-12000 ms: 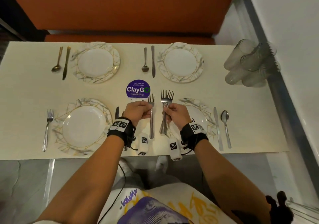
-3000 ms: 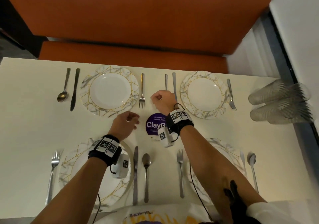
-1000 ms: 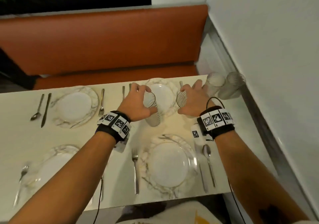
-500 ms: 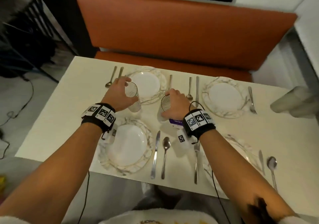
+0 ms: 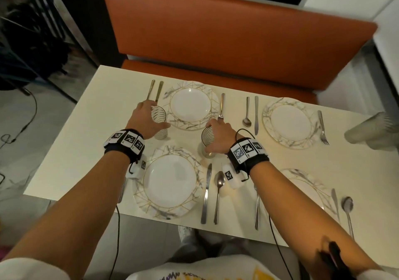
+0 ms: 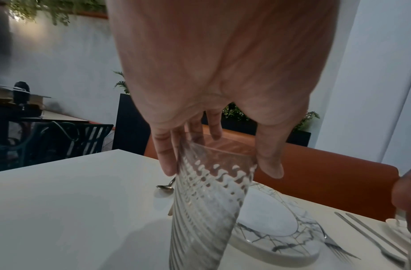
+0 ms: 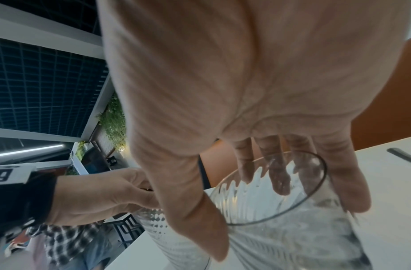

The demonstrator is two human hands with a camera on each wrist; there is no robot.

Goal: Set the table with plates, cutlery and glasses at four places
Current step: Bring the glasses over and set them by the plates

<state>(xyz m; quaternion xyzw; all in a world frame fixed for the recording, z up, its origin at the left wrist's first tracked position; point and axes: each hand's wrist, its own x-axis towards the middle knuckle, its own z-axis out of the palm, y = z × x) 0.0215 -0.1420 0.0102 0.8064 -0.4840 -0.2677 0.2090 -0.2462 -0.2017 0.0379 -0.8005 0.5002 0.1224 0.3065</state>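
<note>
My left hand [image 5: 151, 121] grips a ribbed clear glass [image 5: 160, 126] near its rim, tilted, just left of the far-left plate [image 5: 172, 95] and low over the table. The left wrist view shows the fingers [image 6: 167, 164] and thumb round that glass [image 6: 207, 204]. My right hand [image 5: 217, 138] grips a second ribbed glass [image 5: 206, 142] between the far-left plate and the near-left plate [image 5: 140, 195], above a knife [image 5: 206, 193] and spoon [image 5: 218, 191]. The right wrist view shows this glass [image 7: 281, 224] held from above. Whether either base touches the table I cannot tell.
Plates with cutlery also sit far right [image 5: 267, 115] and near right [image 5: 315, 185]. Blurred glasses [image 5: 373, 131] lie at the table's right edge. An orange bench [image 5: 216, 42] runs along the far side. Bare tabletop [image 5: 90, 141] stretches to the left.
Both hands have carried the two glasses leftward from the stack at the right. Since half a second ago they have come lower by the left-side plates.
</note>
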